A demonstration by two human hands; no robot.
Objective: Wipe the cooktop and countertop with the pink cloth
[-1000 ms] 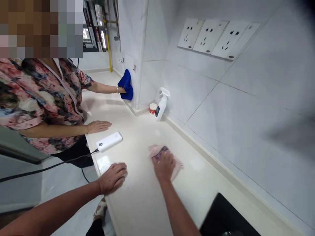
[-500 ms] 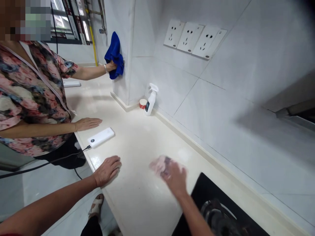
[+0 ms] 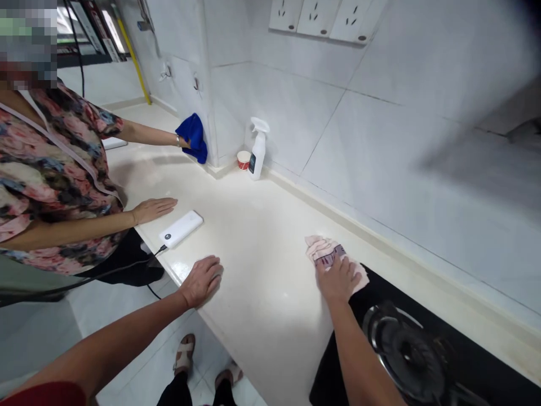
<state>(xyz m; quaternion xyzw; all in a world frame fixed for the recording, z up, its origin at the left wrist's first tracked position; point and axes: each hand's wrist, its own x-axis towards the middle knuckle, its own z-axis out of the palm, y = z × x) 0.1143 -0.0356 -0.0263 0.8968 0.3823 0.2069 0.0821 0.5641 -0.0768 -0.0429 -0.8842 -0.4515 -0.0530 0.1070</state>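
Note:
My right hand [image 3: 339, 277] presses a pale pink cloth [image 3: 323, 249] with a dark printed band onto the white countertop [image 3: 253, 254]. The cloth lies bunched under my fingers, at the far left corner of a black gas hob [image 3: 333, 361]. Nothing is held in my left hand [image 3: 203, 282]; it rests palm down near the counter's front edge, fingers slightly bent. Closest to it lies a white power bank [image 3: 182, 228] with a black cable plugged in.
A person in a floral shirt [image 3: 51, 169] stands at left, one hand on the counter, the other holding a blue cloth [image 3: 194, 138] against the wall corner. A white spray bottle [image 3: 257, 152] and a red-and-white cup [image 3: 243, 160] stand by the wall. Sockets [image 3: 319, 20] are above.
My right hand and the pink cloth have moved right, toward the wall and hob. The other person's blue cloth has slid down the wall. My view has shifted somewhat.

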